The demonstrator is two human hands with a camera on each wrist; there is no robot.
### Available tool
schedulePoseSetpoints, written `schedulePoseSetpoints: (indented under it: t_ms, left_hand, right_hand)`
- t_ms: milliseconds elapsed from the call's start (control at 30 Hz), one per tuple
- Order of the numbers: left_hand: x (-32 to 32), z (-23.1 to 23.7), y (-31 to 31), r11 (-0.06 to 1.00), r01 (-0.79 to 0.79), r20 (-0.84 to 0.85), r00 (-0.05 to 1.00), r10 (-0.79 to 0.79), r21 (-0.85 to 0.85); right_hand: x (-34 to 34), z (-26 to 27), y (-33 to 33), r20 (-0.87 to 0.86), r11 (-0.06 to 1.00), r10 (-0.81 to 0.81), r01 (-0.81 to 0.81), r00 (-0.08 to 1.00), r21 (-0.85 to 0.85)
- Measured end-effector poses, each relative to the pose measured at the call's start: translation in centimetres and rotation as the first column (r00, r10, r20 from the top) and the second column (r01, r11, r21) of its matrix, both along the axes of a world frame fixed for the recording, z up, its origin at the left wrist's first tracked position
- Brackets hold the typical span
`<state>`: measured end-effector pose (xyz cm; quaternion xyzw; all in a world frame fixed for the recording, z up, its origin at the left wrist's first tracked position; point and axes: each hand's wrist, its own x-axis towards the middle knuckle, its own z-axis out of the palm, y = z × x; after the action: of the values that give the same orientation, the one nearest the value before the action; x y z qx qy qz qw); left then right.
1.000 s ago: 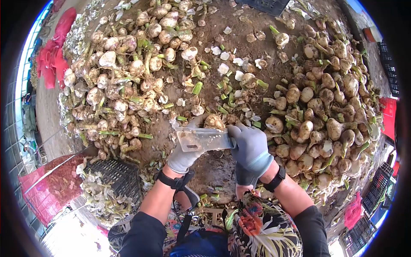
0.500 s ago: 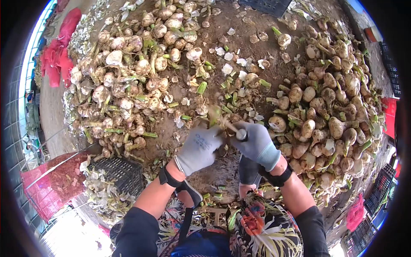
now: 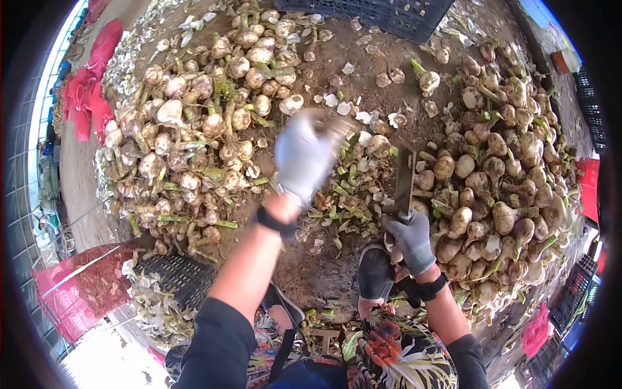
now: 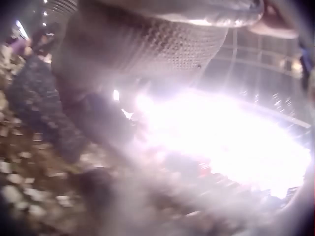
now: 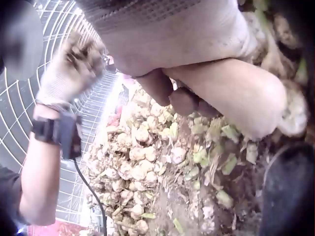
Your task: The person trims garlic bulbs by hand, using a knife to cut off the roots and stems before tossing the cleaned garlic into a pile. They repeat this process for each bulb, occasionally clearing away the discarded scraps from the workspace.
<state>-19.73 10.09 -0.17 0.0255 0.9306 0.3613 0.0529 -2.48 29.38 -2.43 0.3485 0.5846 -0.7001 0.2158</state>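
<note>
Garlic bulbs point(image 3: 505, 215) heaped both sides | crate point(image 3: 382, 17) beyond | right grip point(image 3: 414, 241) clamped on knife point(image 3: 405, 175) | left grip point(image 3: 301, 155) blurred, cannot tell

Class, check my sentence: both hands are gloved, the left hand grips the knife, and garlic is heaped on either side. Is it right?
Not quite: in the head view, the right hand grips the knife, not the left hand. Both are gloved, and garlic is heaped on either side.
</note>
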Motion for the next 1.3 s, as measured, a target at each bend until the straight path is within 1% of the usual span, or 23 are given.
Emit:
schedulePoseSetpoints:
  t_ms: [33,100,167,200,233,333,367,400,433,500,533,567,667,700,767,800,833,867,1033,1100,1167,1233,1300]
  left_hand:
    - [-1.8,-2.1,-1.4,0.985,-0.165,0.153,0.973,0.172,-0.058]
    - [-5.1,-5.3,-3.3,0.872,-0.145,0.326,0.889,0.323,-0.468]
    - [-5.8,-9.1,-5.3,0.818,-0.078,0.225,0.943,0.246,-0.57]
    - [-6.0,-10.0,-5.6,0.863,-0.115,0.302,0.907,0.293,-0.492]
    - [-5.6,-8.9,-5.4,0.886,-0.126,0.233,0.94,0.251,-0.445]
    - [-1.7,-7.9,-5.9,0.998,-0.063,0.155,0.986,0.067,-0.03]
    - [0.0,-6.3,-5.4,0.999,0.021,0.15,0.989,-0.013,-0.049]
    - [2.0,-4.4,-4.4,0.992,0.1,0.085,0.991,-0.106,0.077]
    - [3.7,-4.3,-4.1,0.975,0.052,0.254,0.961,-0.108,0.217]
    - [6.9,-2.3,-2.6,0.898,0.107,0.255,0.939,-0.233,0.426]
    - [8.2,-1.6,-1.7,0.787,-0.044,0.346,0.912,-0.22,0.616]
    - [9.0,-1.0,-1.1,0.626,-0.21,0.434,0.871,-0.229,0.751]
    - [10.0,-0.9,-1.9,0.621,-0.235,0.453,0.865,-0.218,0.748]
    - [10.3,-0.6,-2.2,0.621,-0.237,0.454,0.864,-0.217,0.747]
    - [10.5,0.8,-2.7,0.739,-0.251,0.53,0.831,-0.166,0.625]
    - [10.5,0.5,-3.4,0.759,-0.132,0.475,0.843,-0.253,0.638]
    - [11.0,0.2,-3.5,0.757,-0.13,0.472,0.845,-0.253,0.64]
    - [11.6,0.0,-3.6,0.718,-0.119,0.416,0.873,-0.253,0.686]
    - [13.6,0.0,-5.5,0.549,-0.263,0.47,0.838,-0.277,0.793]
    - [13.4,-0.7,-5.9,0.569,-0.222,0.441,0.853,-0.281,0.792]
    - [13.5,-0.6,-6.2,0.741,-0.062,0.377,0.887,-0.266,0.669]
    - [13.2,1.6,-6.1,0.715,-0.081,0.417,0.855,-0.308,0.695]
    - [13.4,3.9,-5.8,0.748,-0.063,0.413,0.863,-0.292,0.661]
  right_hand:
    - [-0.2,-0.2,0.1,-0.029,0.998,-0.065,0.064,0.997,-0.015]
    - [-1.0,-0.2,-0.3,-0.001,0.999,-0.053,0.053,0.999,0.004]
    - [-1.8,-0.5,-0.2,0.025,0.999,-0.039,0.038,0.999,0.024]
    - [-2.1,-0.7,0.0,-0.003,1.0,-0.003,0.003,1.0,0.018]
    - [-2.3,-0.8,0.1,-0.028,1.0,0.028,-0.027,0.999,0.011]
    - [-3.9,-1.2,0.1,-0.103,0.998,-0.062,0.058,0.993,-0.036]
    - [-4.5,-1.1,0.0,-0.11,0.989,-0.13,0.121,0.985,-0.083]
    - [-5.5,0.3,-0.3,-0.092,0.991,-0.108,0.1,0.99,-0.094]
    - [-6.2,1.3,-0.5,-0.09,0.991,-0.109,0.101,0.99,-0.092]
    - [-7.0,2.4,-1.2,-0.169,0.979,-0.005,-0.029,0.986,-0.203]
    - [-6.9,1.7,-2.3,-0.296,0.976,-0.041,-0.026,0.954,-0.218]
    - [-6.6,1.5,-2.6,-0.278,0.985,0.026,-0.072,0.96,-0.157]
    - [-5.8,1.8,-3.0,-0.297,0.988,0.081,-0.115,0.951,-0.099]
    - [-5.4,2.5,-2.6,-0.321,0.981,0.192,-0.19,0.928,0.038]
    - [-4.4,3.4,-2.2,-0.327,0.95,0.303,-0.256,0.895,0.179]
    - [-3.9,3.8,-2.1,-0.334,0.764,0.573,-0.34,0.748,0.549]
    - [-3.4,4.2,-2.1,-0.221,0.454,0.795,-0.313,0.565,0.834]
    - [-3.0,4.6,-2.6,-0.135,0.342,0.856,-0.352,0.498,0.871]
    - [-2.2,5.3,-3.6,-0.1,0.296,0.871,-0.353,0.48,0.887]
    - [-1.9,4.5,-3.8,-0.104,0.328,0.83,-0.329,0.547,0.886]
    - [-1.4,3.8,-3.9,-0.111,0.345,0.823,-0.334,0.557,0.877]
    - [-1.4,2.4,-3.3,-0.124,0.362,0.816,-0.332,0.565,0.871]
    - [-1.5,0.2,-1.0,0.2,0.402,0.674,-0.58,0.711,0.709]
